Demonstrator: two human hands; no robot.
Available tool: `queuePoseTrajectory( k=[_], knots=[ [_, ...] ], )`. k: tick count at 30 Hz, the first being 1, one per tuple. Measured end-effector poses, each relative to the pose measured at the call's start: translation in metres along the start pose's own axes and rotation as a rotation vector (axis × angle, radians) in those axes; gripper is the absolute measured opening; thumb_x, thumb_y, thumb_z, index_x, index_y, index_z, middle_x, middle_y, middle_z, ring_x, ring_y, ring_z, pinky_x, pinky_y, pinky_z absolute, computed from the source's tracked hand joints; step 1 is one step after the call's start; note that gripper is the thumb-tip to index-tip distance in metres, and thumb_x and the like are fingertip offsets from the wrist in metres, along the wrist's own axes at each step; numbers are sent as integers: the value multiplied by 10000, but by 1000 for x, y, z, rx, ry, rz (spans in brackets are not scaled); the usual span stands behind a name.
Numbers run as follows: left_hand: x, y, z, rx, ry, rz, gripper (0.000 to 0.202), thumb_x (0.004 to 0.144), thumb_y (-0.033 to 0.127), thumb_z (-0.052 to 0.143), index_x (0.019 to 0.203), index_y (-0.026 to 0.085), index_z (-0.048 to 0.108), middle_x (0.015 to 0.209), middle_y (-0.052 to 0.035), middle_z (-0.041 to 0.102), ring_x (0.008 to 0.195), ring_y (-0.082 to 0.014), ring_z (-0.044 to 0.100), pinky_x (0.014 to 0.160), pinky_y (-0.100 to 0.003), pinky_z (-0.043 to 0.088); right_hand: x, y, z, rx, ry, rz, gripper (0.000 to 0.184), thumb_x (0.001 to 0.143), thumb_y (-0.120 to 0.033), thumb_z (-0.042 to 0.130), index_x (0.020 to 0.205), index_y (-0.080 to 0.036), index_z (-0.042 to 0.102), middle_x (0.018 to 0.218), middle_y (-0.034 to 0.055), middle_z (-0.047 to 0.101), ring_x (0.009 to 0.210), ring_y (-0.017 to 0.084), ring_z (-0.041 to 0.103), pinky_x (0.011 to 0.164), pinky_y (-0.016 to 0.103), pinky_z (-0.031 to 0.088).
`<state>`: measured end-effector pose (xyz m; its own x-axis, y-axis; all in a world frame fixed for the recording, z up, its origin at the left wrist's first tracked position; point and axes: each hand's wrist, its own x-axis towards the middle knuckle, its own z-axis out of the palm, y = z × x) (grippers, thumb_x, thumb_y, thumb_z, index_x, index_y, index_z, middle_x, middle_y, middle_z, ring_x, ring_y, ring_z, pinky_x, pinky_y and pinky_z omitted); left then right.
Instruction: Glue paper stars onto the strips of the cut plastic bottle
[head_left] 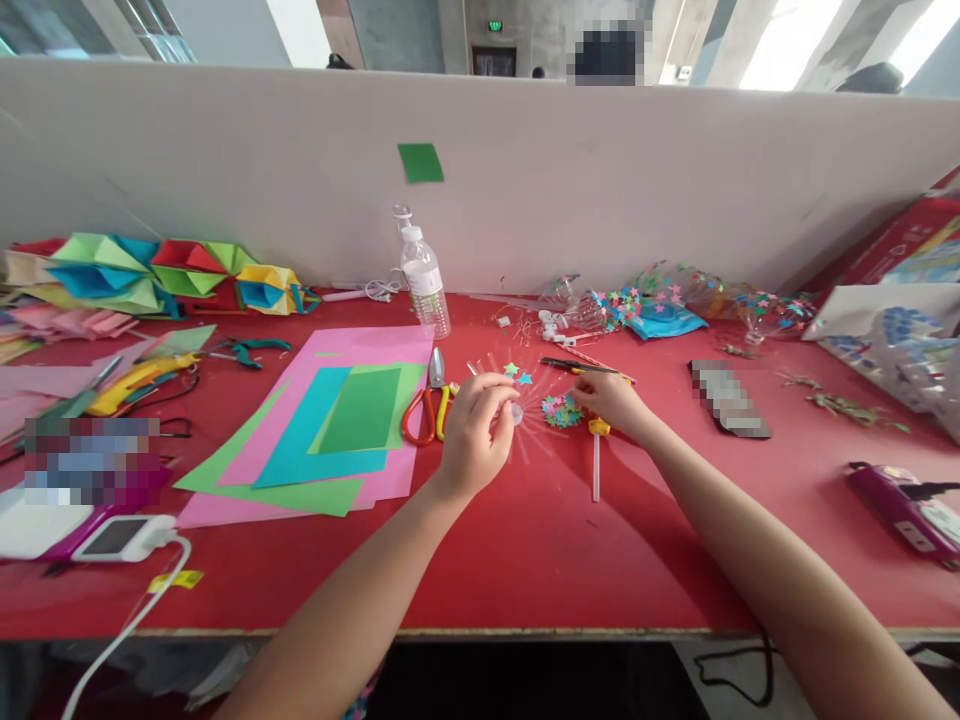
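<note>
Colourful stars (557, 411) lie in a heap beside the right hand (609, 400).

A red table (525, 570) bears colored paper (366, 405), a bottle (426, 285) and stars (559, 412)

No word or number could be read. A small green sign (495, 26) was lit in the background, but its marks were too small. The label (427, 281) on the bottle (437, 312), the yellow tag (178, 581) and the red box (862, 262) also showed no readable print.
</note>
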<state>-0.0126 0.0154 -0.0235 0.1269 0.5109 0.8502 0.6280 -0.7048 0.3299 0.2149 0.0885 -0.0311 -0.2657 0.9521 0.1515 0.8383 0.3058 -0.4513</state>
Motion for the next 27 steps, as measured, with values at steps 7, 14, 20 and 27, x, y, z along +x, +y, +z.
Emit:
queuePoseTrajectory(
  k=[7,14,20,27],
  knots=[
    [-2,4,0,-21,-24,20,154,887,76,495,942,199,569,987,-72,619,960,-193,614,858,-367,522,0,8,5,119,31,-21,142,813,-253,495,717,-190,578,670,-6,604,615,131,534,590,222,376],
    [-1,5,0,19,-32,9,132,896,107,492,912,208,576,971,-69,626,952,-198,623,846,-372,531,-2,10,6,192,27,-35,127,776,-193,491,765,-180,617,685,-11,611,626,124,541,590,215,392],
    [-1,6,0,4,-39,14,144,892,92,494,914,207,577,972,-68,624,956,-196,619,853,-376,526,-4,11,4,204,43,-3,290,797,-159,486,1018,-197,669,717,-14,663,630,123,584,595,212,412],
    [-1,11,-1,-66,-37,-14,121,891,103,511,930,197,576,917,-62,619,898,-184,602,803,-345,520,-14,-5,-35,191,258,84,157,848,-215,542,988,-205,613,879,39,738,832,190,681,714,272,451]
  ],
)
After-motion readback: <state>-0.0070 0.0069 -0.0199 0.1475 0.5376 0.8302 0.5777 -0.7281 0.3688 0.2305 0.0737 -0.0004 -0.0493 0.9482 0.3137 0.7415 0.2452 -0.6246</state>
